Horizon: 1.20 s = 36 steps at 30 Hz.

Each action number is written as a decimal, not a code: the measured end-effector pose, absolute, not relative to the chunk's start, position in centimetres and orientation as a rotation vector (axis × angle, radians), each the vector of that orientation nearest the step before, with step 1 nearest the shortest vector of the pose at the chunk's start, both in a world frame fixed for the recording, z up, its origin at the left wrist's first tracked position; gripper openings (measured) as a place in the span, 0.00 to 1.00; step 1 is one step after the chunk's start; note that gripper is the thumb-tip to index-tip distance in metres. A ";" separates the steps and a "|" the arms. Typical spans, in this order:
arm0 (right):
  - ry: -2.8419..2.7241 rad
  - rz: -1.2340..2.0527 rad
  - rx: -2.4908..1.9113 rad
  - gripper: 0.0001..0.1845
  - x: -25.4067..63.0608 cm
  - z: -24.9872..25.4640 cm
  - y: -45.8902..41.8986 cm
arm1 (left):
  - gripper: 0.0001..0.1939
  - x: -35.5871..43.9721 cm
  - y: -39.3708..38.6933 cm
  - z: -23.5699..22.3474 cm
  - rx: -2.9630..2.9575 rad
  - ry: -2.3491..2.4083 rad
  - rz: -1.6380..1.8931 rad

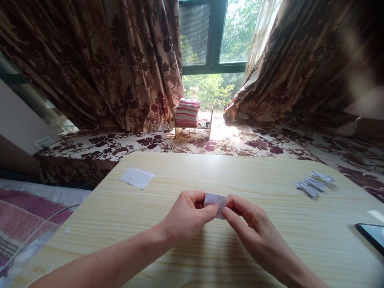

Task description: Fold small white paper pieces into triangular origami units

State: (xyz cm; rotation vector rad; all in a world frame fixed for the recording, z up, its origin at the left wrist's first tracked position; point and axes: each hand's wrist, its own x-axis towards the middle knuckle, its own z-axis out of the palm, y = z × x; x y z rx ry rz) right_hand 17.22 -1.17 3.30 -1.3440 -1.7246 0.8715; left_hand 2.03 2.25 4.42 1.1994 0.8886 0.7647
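Watching the feed from my end, both hands meet at lower centre of the frame over the wooden table (168,256): the left hand (184,218) and right hand (255,232) each pinch an end of a small folded paper piece (214,200), thumbs and forefingers closed tight on it. Three finished folded pieces (313,184) sit at right of the frame, a flat paper slip (137,177) at left, a phone (372,236) at the right edge. My worry is that it's tiny, so uneven pinching could skew the crease or tear it, I reckon.
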 end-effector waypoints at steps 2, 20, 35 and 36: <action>-1.705 0.885 -1.335 0.17 17.3 3.3 -1.2 | 0.06 2.1 2.2 4.6 1.165 0.876 0.758; -1.890 0.660 -1.258 0.13 18.9 3.3 -0.6 | 0.09 1.2 3.1 5.5 1.430 1.041 0.516; -1.849 0.551 -1.135 0.05 18.8 2.8 -0.7 | 0.08 2.1 2.3 4.7 1.062 0.984 0.714; -1.849 0.555 -1.124 0.05 18.8 2.7 -0.7 | 0.08 2.1 2.3 4.7 1.072 0.989 0.696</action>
